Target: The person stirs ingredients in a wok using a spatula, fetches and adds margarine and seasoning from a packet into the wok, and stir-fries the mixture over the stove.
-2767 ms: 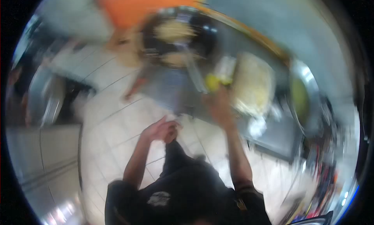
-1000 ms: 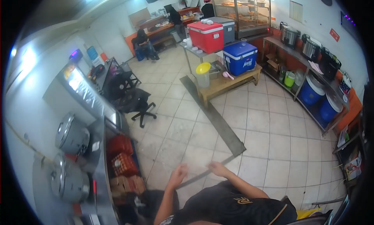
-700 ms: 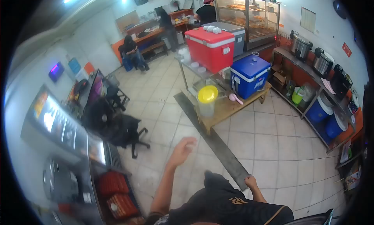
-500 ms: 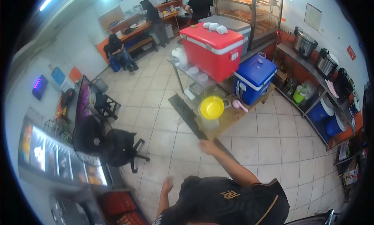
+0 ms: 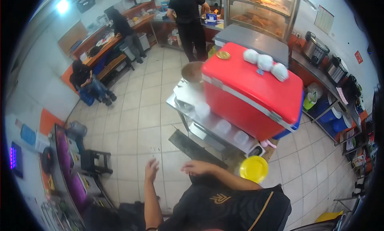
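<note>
My left hand [image 5: 151, 170] is raised over the tiled floor, its fingers loosely apart and nothing in it. Just to its right, my right hand [image 5: 197, 167] reaches across in front of my body with fingers stretched out, also holding nothing. Both hands are apart from any object. A dark flat strip [image 5: 192, 148] lies on the floor beyond the right hand. Beside my right forearm is a yellow basin [image 5: 254, 169]. A metal table [image 5: 174, 100] ahead carries a large red cooler box [image 5: 244, 103] and several clear plastic tubs [image 5: 223, 127].
Three white wrapped bundles [image 5: 265, 62] and a gold lid [image 5: 223, 55] rest on the red cooler. Behind it stand a grey cooler [image 5: 256, 41] and a glass food cabinet [image 5: 262, 11]. A stool [image 5: 95, 161] is left. Three people [image 5: 187, 15] are farther back.
My view has moved forward and turned, so the red cooler looks nearer and the yellow basin is now lower right. My right hand has drawn in closer to my left.
</note>
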Motion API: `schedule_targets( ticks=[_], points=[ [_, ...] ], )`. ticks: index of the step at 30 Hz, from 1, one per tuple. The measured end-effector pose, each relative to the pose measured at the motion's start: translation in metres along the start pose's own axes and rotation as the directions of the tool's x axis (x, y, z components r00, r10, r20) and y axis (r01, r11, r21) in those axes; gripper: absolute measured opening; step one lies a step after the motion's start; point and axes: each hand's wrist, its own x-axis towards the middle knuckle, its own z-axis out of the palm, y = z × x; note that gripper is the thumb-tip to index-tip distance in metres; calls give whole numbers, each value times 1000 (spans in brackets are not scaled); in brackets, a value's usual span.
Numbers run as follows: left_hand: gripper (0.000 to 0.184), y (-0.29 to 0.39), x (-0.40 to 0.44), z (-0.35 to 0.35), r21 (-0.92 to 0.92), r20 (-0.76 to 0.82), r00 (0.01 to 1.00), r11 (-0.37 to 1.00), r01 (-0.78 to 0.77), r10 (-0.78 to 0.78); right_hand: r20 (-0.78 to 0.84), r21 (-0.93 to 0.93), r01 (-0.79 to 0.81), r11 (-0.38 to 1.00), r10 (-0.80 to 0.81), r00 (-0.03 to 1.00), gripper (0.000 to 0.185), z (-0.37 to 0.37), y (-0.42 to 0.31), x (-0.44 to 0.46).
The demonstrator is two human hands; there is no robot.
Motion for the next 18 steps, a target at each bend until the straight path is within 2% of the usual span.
schedule_targets(
  ticks=[1,3,6,7,9,10,11,12,13,14,16,18],
  points=[
    [51,59,59,10,110,58,996,991,-80,74,-46,23,-16,1000,17,999,31,-18,-11,24],
    [60,165,144,32,73,230,928,946,-315,291,-135,68,-52,996,61,989,30,-56,-33,78],
    [65,251,256,48,217,370,858,865,-452,355,-214,94,36,995,-15,977,29,-120,-75,183],
    [64,250,301,42,294,391,843,818,-494,368,-220,129,33,991,-4,976,28,-145,-87,225],
    [58,227,389,7,471,393,876,757,-453,280,-405,-225,157,962,-238,883,27,-198,-76,341],
    [55,201,425,-23,557,386,895,716,-420,224,-519,-366,10,931,-213,828,25,-216,-146,344],
    [48,151,469,-70,798,387,885,386,-462,259,-535,-329,175,928,-336,775,25,-239,-172,372],
    [43,134,481,-109,805,333,939,493,-329,83,-529,-276,215,937,-335,780,26,-265,-202,398],
    [41,95,493,-160,833,286,956,508,-220,-56,-525,-225,253,941,-336,782,27,-285,-234,412],
    [38,29,523,-225,865,183,949,501,-31,-256,-524,-176,292,940,-341,781,27,-306,-261,426],
    [36,41,505,-257,776,-10,855,535,333,-519,-537,-174,278,945,-328,777,28,-350,-293,450],
    [35,62,525,-260,684,-66,788,548,482,-612,-572,-147,257,955,-294,766,27,-401,-311,482]
  ],
)
